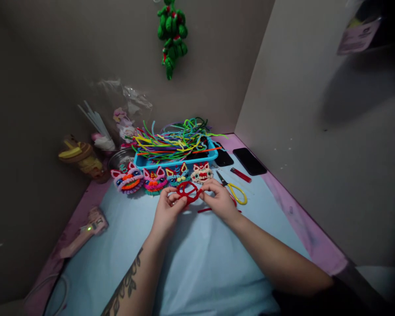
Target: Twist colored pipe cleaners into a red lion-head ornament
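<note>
Above the light blue cloth (197, 263), a red pipe-cleaner frame (188, 193) bent into loops is held between my two hands. My left hand (171, 204) pinches its left and lower edge between thumb and fingers. On the opposite side, my right hand (219, 199) grips the frame's right edge with thumb and forefinger. A loose red pipe cleaner (204, 210) lies on the cloth, partly hidden under the right hand. Just past that hand rest scissors (239, 195) with yellow and red handles, partly covered. Several fuzzy lion-head figures (154, 180) stand in a row behind my hands.
A blue tray (145, 164) heaped with colourful pipe cleaners (181, 140) stands at the back. To the right lie a red lighter (241, 174) and a black phone (249, 161). A pink glue gun (88, 232) with a lit green light is at left. Green figures (172, 35) hang above.
</note>
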Available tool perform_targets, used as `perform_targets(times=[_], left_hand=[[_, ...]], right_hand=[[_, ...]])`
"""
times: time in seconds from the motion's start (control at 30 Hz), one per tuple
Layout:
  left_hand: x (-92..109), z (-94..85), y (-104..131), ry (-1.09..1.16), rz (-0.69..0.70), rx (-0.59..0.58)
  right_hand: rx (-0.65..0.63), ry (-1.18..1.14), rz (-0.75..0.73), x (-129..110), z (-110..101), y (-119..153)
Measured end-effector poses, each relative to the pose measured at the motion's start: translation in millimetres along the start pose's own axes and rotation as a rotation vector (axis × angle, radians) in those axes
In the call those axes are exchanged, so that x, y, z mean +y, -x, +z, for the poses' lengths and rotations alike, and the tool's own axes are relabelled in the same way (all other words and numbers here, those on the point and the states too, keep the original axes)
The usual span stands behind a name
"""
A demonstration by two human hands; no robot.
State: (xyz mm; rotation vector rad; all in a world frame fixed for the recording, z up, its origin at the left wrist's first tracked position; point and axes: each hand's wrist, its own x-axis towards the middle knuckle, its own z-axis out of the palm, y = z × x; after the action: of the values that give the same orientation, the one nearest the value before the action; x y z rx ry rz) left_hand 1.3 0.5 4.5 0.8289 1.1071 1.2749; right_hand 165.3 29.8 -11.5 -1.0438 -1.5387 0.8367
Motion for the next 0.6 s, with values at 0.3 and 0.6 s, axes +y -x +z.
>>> perform_targets(times=[0.3,0.6], left_hand=[[1.4,-1.4,-2.4,-0.015,0.009,0.010],[-0.2,-0.2,1.1,0.027,-0.109,-0.081]], right_hand=[[-0.022,0.051,-0.002,-3.6,0.4,1.1],[-0.015,0.102,-0.071,1.0,-0.6,3.8]])
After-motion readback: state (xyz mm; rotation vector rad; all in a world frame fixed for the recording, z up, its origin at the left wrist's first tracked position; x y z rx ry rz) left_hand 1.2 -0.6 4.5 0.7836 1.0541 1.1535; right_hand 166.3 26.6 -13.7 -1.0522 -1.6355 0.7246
